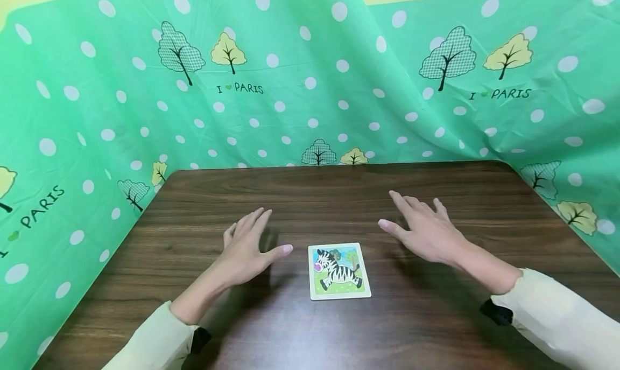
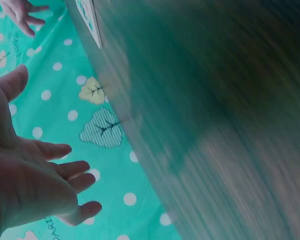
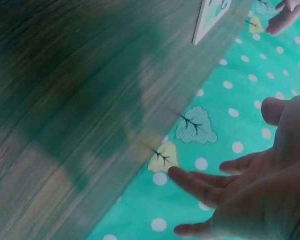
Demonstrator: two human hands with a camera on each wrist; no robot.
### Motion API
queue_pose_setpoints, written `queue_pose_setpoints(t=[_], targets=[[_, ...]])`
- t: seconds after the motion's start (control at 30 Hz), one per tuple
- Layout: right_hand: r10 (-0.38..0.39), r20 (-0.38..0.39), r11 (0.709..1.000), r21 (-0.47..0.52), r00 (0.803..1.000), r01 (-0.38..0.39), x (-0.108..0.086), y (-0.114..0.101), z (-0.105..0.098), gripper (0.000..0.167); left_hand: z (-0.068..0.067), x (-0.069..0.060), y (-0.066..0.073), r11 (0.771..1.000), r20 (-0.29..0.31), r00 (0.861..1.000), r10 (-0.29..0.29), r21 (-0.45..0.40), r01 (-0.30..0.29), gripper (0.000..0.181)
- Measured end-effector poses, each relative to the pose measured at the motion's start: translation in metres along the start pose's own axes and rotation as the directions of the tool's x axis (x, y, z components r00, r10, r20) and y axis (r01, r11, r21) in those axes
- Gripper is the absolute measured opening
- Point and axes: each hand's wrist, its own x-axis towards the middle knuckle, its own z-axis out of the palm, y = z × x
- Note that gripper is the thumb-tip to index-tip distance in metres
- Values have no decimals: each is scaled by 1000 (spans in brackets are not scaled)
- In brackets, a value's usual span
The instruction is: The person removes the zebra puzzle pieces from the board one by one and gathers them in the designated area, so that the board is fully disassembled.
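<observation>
A square zebra picture puzzle (image 1: 339, 272) with a pale frame lies flat on the table between the two hands. My left hand (image 1: 246, 251) hovers to its left, fingers spread and thumb pointing toward it, holding nothing. To the right, my right hand (image 1: 426, 232) is also above the table with fingers apart and nothing in it. Neither hand touches the puzzle. In the left wrist view the left hand (image 2: 35, 175) has its fingers extended, with the puzzle's edge (image 2: 90, 22) at the top. The right wrist view shows the right hand (image 3: 255, 185) spread and the puzzle's corner (image 3: 210, 20) above.
The dark wooden table (image 1: 290, 332) reaches back to a green curtain (image 1: 290, 111) with white dots, printed trees and lettering. The curtain also stands along the left and right sides. Shadows of the hands fall on the tabletop.
</observation>
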Motion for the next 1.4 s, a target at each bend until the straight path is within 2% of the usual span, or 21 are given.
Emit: queue_pose_setpoints(t=[0.17,0.27,0.37,0.53,0.67,0.83,1.1,1.4], targets=[[-64,1,998,23,998,64,7,-6,9,86,6,4,10,999,28,999,22,-46,-20,97],[-91,-6,995,48,996,92,10,-9,14,83,10,4,15,999,58,998,35,-42,-33,99],[-120,-15,987,108,993,121,12,-12,21,77,15,4,20,997,74,995,72,-12,-71,101],[-162,-13,961,225,987,161,14,-19,32,67,28,0,26,991,127,983,133,18,-136,101],[-200,-12,935,295,980,195,14,-26,42,60,41,-2,30,986,176,973,148,45,-158,102],[-246,19,903,368,969,222,14,-36,54,55,53,-4,32,980,196,969,151,94,-172,110],[-278,41,897,369,960,244,15,-51,72,48,57,-3,31,977,188,968,167,100,-188,104],[-286,53,903,350,957,250,22,-63,79,41,57,0,31,972,201,966,161,136,-190,101]])
